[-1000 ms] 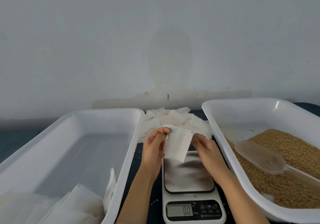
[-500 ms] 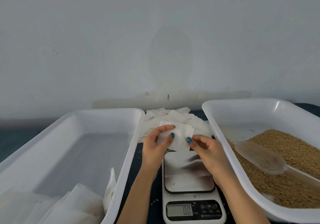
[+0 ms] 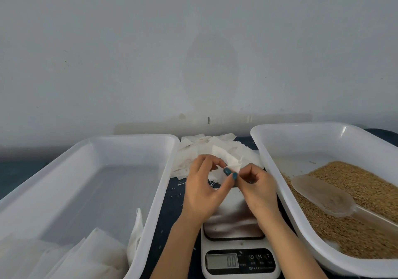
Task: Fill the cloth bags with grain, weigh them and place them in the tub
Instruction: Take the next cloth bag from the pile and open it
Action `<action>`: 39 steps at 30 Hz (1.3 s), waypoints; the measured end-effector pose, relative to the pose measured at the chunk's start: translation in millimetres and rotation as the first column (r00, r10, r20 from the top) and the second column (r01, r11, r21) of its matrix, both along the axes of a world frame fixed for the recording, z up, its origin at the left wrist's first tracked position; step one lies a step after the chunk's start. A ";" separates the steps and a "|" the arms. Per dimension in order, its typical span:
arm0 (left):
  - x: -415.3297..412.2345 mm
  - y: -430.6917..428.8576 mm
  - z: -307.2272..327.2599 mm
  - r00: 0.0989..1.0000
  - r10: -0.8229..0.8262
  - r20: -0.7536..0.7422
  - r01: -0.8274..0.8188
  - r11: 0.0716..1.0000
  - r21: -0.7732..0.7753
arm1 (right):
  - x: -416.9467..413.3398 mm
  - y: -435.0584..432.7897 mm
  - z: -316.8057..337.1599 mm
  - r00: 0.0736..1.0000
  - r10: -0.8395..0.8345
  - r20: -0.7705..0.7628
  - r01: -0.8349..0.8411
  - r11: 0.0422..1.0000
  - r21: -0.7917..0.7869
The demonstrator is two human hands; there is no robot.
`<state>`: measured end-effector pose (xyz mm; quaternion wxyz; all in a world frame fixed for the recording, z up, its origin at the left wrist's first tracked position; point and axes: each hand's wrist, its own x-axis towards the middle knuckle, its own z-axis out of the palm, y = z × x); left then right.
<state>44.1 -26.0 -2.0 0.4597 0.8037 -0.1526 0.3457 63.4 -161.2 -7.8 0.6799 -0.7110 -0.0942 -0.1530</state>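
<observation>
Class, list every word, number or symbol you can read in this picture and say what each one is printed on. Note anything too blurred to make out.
"0.0" (the point is faint): on the display of the scale.
A power sign, "M", "T": on the buttons to the right of the display.
Small print under the buttons and under the display: too blurred to read.
Nothing else shows any writing.

Entry 1: the scale in front of you is showing "0.0" on its grey display.

Entry 2: to the right of that display, the scale's dark panel is carrying a power symbol, the letter M and the letter T.

Entry 3: small white print is running beneath these marks and along the panel's lower edge, too fine for you to read.
</observation>
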 end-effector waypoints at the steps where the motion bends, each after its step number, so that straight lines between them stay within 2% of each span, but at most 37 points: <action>1: -0.4 -1.1 0.4 0.999 -0.026 -0.019 0.026 1.000 0.000 | -0.9 0.7 -1.0 0.999 -0.032 0.029 0.034 0.997 -0.066; 4: 1.4 -0.9 0.3 0.999 -0.024 -0.035 0.025 1.000 0.007 | -5.3 1.4 -1.9 0.977 -0.142 0.156 0.182 0.941 -0.286; 6: 1.0 0.0 0.4 0.998 -0.025 -0.056 0.024 0.999 -0.027 | -8.5 1.8 0.1 0.957 -0.173 0.232 0.251 0.896 -0.367; 11: 3.5 2.4 3.3 0.994 -0.034 -0.104 0.021 0.992 -0.125 | -13.0 3.6 5.2 0.942 -0.149 0.302 0.278 0.851 -0.445; 14: 4.5 2.9 3.5 0.993 0.073 -0.089 -0.085 0.985 -0.149 | -14.0 3.7 5.9 0.948 -0.131 0.292 0.249 0.874 -0.418; 17: 4.9 5.3 3.3 0.986 0.153 -0.067 -0.162 0.976 -0.147 | -14.5 4.7 6.5 0.933 -0.186 0.307 0.301 0.871 -0.388; 19: 3.9 5.1 2.3 0.993 0.065 -0.100 -0.080 0.986 -0.149 | -15.8 6.4 7.4 0.925 -0.201 0.323 0.331 0.843 -0.425; 21: 0.4 1.0 2.0 0.978 -0.099 -0.186 0.068 0.984 -0.166 | -18.1 7.7 9.0 0.913 -0.200 0.354 0.363 0.794 -0.488; 23: -0.8 -2.6 1.4 0.954 -0.176 -0.244 0.131 0.973 -0.191 | -20.4 7.3 10.7 0.876 -0.192 0.443 0.431 0.725 -0.538; 28: -1.9 -4.8 4.4 0.974 -0.071 -0.214 0.035 0.985 -0.171 | -22.2 6.9 12.9 0.787 -0.147 0.599 0.540 0.633 -0.555; 32: -1.1 -6.3 2.7 0.979 0.123 -0.164 -0.119 0.992 0.039 | -22.8 8.6 13.4 0.726 -0.086 0.683 0.614 0.528 -0.587; 34: -1.6 -8.1 2.8 0.967 0.184 -0.175 -0.169 0.981 0.097 | -23.0 8.8 12.5 0.735 -0.091 0.672 0.608 0.528 -0.593; 37: -4.6 -10.7 6.4 0.969 0.100 -0.224 -0.123 0.988 -0.091 | -22.2 8.2 12.1 0.751 -0.111 0.651 0.569 0.610 -0.552; 39: -4.7 -9.7 9.1 0.954 0.072 -0.291 -0.134 0.971 -0.199 | -21.6 5.9 13.0 0.737 -0.140 0.661 0.582 0.629 -0.515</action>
